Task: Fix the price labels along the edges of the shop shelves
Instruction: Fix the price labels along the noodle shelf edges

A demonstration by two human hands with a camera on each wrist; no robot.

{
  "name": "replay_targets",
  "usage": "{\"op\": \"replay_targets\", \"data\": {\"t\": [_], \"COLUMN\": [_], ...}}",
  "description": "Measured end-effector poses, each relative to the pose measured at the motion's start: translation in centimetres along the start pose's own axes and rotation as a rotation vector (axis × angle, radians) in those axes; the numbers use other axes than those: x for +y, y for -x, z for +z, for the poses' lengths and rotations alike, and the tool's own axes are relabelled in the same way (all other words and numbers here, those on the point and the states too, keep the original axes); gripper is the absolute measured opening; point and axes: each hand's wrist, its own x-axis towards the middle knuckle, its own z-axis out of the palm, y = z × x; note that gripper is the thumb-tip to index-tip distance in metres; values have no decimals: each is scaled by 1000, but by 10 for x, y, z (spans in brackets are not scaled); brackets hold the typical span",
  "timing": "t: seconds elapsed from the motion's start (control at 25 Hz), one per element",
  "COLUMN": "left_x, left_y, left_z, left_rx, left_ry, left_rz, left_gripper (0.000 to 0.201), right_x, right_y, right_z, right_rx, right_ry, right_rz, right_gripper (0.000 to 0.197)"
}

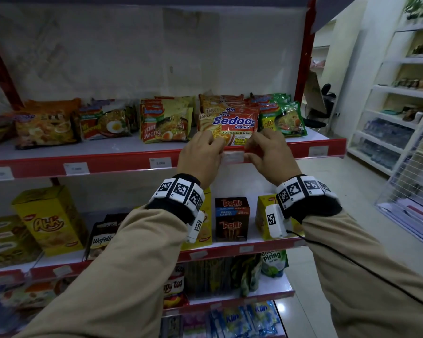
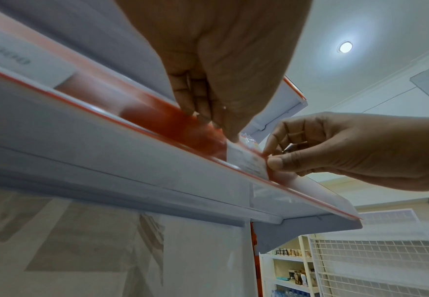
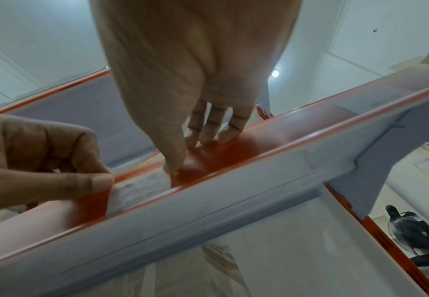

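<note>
A white price label sits in the red edge strip of the noodle shelf, between my two hands. My left hand pinches its left end, thumb in front and fingers curled over the strip's top. My right hand pinches its right end the same way. The left wrist view shows the label with the right hand's thumb on its edge. In the right wrist view the left hand's thumb presses the other end of the label. The label's print is blurred.
Other labels sit along the same strip. Noodle packets fill the shelf; a Sedaap packet stands right behind my fingers. Snack boxes stand on the shelf below. White shelving and a wire rack stand at the right.
</note>
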Motion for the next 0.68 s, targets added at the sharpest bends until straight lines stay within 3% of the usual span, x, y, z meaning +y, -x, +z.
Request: {"op": "replay_targets", "data": {"t": [0.32,0.52,0.68], "left_x": [7,43,89], "left_y": [2,-11,-30], "left_z": [4,18,37], "left_rx": [101,9,-24], "left_ry": [-68,-86,-56], "left_rz": [13,81,125], "left_gripper": [16,23,29], "right_x": [26,70,102], "right_y": [28,44,52], "right_z": [-14,-39,-59], "right_rx": [75,113,161], "right_ry": [100,111,145], "right_rz": [14,135,134], "right_gripper": [28,30,34]}}
